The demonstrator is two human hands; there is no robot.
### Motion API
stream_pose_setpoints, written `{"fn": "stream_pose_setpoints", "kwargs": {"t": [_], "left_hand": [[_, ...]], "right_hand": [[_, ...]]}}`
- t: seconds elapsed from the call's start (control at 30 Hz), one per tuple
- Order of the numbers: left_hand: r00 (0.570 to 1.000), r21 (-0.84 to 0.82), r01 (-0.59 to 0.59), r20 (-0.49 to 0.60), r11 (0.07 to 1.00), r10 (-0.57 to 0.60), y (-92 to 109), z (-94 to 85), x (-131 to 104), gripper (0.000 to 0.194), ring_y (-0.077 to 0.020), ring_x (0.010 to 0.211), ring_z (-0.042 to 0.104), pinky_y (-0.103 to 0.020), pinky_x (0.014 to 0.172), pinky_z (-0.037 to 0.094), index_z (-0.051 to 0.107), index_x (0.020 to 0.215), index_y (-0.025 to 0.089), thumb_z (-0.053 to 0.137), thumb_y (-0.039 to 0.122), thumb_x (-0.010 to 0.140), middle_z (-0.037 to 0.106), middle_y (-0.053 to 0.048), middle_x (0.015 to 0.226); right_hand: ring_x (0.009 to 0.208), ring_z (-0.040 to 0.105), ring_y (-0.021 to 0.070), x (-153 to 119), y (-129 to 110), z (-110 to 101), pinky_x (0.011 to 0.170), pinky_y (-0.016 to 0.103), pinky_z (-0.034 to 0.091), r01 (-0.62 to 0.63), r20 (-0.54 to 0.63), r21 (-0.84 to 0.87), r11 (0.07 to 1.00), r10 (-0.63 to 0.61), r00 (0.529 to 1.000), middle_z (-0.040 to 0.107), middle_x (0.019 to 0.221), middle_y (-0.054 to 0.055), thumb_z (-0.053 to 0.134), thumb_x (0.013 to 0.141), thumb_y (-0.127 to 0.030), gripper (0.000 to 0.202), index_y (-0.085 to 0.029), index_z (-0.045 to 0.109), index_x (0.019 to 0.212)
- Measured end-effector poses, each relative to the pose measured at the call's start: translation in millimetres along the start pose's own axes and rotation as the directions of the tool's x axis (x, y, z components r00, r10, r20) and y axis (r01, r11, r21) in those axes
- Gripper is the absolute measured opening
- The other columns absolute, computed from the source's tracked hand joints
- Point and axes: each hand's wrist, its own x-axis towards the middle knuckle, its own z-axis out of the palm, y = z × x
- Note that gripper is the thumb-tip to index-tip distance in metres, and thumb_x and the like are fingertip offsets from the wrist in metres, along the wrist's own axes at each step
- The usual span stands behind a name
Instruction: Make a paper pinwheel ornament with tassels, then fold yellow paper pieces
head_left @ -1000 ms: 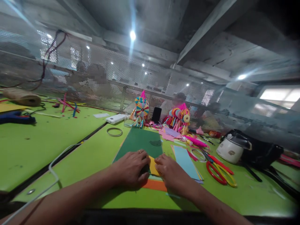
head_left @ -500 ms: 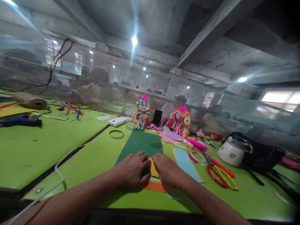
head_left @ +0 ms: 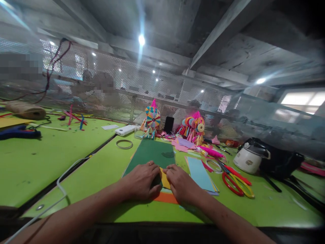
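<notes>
A small piece of yellow paper (head_left: pixel 165 180) lies over a dark green sheet (head_left: pixel 149 150) in front of me. My left hand (head_left: pixel 144 179), a ring on one finger, rests at its left edge with bent fingers closed on it. From the right, my right hand (head_left: pixel 179 181) has its fingers pressed together on the same paper. Parts of the yellow piece are hidden under both hands. Beneath them an orange sheet (head_left: pixel 166 197) shows near the table edge. A dark half-round shape (head_left: pixel 168 154) sits on the green sheet.
To the right lie light blue paper strips (head_left: pixel 200 174), red and yellow scissors (head_left: pixel 236 184) and a white pot (head_left: pixel 247 159). Colourful paper ornaments (head_left: pixel 153 120) stand at the back by a black phone (head_left: pixel 169 125). A ring (head_left: pixel 124 144) and a white cable (head_left: pixel 61 188) are left.
The view has shifted slightly, so the table things sit a little further left and higher. Both hands stay at the yellow paper, with the right fingers slightly more curled over it.
</notes>
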Motion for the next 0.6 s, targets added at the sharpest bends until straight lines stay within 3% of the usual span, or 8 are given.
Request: {"fn": "stream_pose_setpoints", "kwargs": {"t": [0.13,0.27,0.4,0.6], "left_hand": [[1.0,0.004,0.013,0.009,1.0,-0.013,-0.8,0.3,0.5,0.036,-0.0262,0.094,0.05,-0.037,0.076,0.043,0.052,0.106,0.019,0.047,0.043,0.08,0.056,-0.009,0.096],[1.0,0.0,0.01,0.024,1.0,-0.01,-3.7,4.5,1.9,0.04,-0.0277,0.102,0.048,-0.039,0.081,0.043,0.053,0.11,0.02,0.047,0.045,0.08,0.056,-0.01,0.104],[1.0,-0.016,0.016,0.018,1.0,-0.016,-8.5,7.7,3.4,0.045,-0.0301,0.107,0.046,-0.043,0.084,0.043,0.053,0.114,0.02,0.049,0.047,0.079,0.056,-0.011,0.109],[1.0,-0.038,0.01,0.004,0.999,-0.01,-11.9,9.5,1.6,0.048,-0.0316,0.111,0.044,-0.046,0.09,0.041,0.053,0.116,0.019,0.048,0.049,0.079,0.055,-0.011,0.113]], "right_hand": [[0.101,0.046,0.0208,-6.2,-0.9,6.5,0.089,0.036,0.041,-0.066,-0.051,0.078,0.995,0.07,0.996,0.059,0.1,0.011,0.044,0.076,-0.001,0.026,-0.012,0.055,0.097],[0.104,0.046,0.0217,-19.0,-4.1,13.2,0.094,0.04,0.039,-0.085,-0.131,0.084,0.993,0.095,0.987,0.059,0.107,0.012,0.045,0.077,0.001,0.027,-0.013,0.057,0.097],[0.101,0.049,0.0222,-34.0,-8.6,12.4,0.092,0.041,0.04,-0.133,-0.189,0.083,0.988,0.146,0.971,0.062,0.1,0.01,0.046,0.081,-0.001,0.023,-0.015,0.059,0.092],[0.096,0.051,0.0222,-40.5,-15.9,0.4,0.086,0.036,0.042,-0.277,-0.163,0.091,0.957,0.288,0.944,0.064,0.095,0.009,0.052,0.083,-0.011,0.014,-0.015,0.062,0.092]]}}
